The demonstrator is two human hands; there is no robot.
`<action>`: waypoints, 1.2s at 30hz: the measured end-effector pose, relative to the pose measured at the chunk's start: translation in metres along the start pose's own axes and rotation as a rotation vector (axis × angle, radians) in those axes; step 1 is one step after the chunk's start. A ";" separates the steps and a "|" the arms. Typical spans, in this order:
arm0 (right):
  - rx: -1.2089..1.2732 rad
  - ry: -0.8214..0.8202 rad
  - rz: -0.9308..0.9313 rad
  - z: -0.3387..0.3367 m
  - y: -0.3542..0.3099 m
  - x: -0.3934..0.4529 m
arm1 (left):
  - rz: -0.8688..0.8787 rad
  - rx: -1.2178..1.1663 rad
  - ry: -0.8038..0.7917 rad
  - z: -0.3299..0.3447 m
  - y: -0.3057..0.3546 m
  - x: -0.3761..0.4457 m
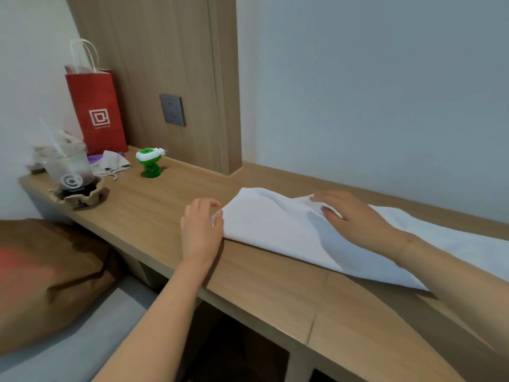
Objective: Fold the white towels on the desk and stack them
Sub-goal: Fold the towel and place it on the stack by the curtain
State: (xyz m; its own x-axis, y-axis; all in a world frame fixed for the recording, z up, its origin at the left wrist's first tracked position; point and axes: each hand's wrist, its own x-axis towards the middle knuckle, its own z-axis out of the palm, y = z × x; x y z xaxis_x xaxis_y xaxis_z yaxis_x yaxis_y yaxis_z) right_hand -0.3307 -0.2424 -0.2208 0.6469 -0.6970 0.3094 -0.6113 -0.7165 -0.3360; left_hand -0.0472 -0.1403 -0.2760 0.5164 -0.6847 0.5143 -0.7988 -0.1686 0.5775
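Note:
A white towel (272, 224) lies spread along the wooden desk (170, 199), running from the middle to the right edge of the view. My left hand (201, 230) is at the towel's left end and pinches its near left corner between thumb and fingers. On top of the towel, my right hand (355, 216) lies flat with straight fingers, pressing a raised fold near the far edge. Only this one towel is visible.
At the desk's left end stand a red paper bag (96, 108), a plastic cup (68, 169) in a cardboard carrier, a crumpled cloth pouch (113, 164) and a green plug-in device (150, 164). A wall socket (172, 109) sits behind. A brown cushion (46, 274) lies lower left.

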 end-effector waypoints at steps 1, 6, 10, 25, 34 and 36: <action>0.073 -0.010 0.054 -0.009 0.010 -0.020 | -0.019 -0.061 0.002 0.003 0.010 -0.006; 0.191 0.012 0.205 -0.034 0.051 -0.101 | 0.088 -0.162 -0.259 0.048 0.086 -0.035; 0.061 0.129 0.340 -0.045 0.083 -0.141 | 0.084 -0.064 -0.394 0.083 0.131 -0.046; -0.291 -0.135 0.709 -0.051 0.152 -0.204 | 0.075 0.470 -0.606 0.062 0.085 -0.049; -0.368 -0.122 0.698 -0.052 0.126 -0.234 | -0.021 0.627 -0.705 0.018 0.106 -0.066; -0.349 -0.106 0.683 -0.065 0.126 -0.225 | -0.013 0.592 -0.607 0.009 0.124 -0.057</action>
State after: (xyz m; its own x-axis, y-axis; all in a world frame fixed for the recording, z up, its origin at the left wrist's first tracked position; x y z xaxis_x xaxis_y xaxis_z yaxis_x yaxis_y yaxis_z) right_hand -0.5830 -0.1779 -0.2754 0.1043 -0.9937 0.0416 -0.9873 -0.1085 -0.1164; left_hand -0.1787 -0.1287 -0.2394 0.4064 -0.9135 -0.0176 -0.9112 -0.4066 0.0664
